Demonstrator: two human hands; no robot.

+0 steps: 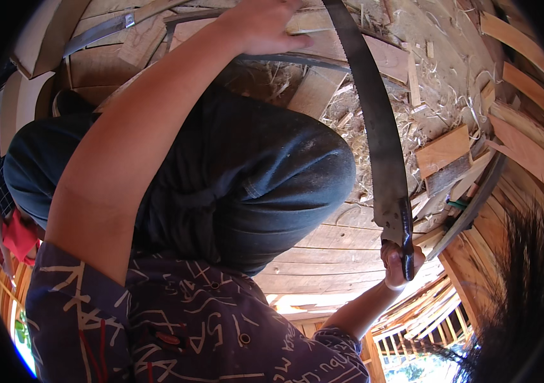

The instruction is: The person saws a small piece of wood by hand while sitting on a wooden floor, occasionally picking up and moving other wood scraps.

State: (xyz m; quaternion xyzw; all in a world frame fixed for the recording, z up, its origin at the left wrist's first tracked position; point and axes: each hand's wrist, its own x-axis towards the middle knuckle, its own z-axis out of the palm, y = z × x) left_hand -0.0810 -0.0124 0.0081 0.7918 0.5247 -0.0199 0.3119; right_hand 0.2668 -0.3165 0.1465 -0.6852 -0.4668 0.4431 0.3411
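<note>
My right hand (397, 260), at the lower right, is closed around the dark handle of a handsaw (380, 127). The long toothed blade runs upward from it, past my bent knee, and leaves the picture at the top. At its upper part the blade crosses a wooden board (388, 59). Against this board, left of the blade, lies my left hand (267, 27), with the thumb stretched out toward the saw. Its fingertips reach the picture's upper edge and show only in part. Whether the teeth are in the wood, I cannot tell.
Curly wood shavings (348, 105) and small offcuts litter the plank floor around the board. Short wooden blocks (443, 152) lie right of the saw, with longer planks (524, 41) beyond. A flat metal strip (98, 33) lies at the upper left. Another person's red cloth (19, 239) shows at the left rim.
</note>
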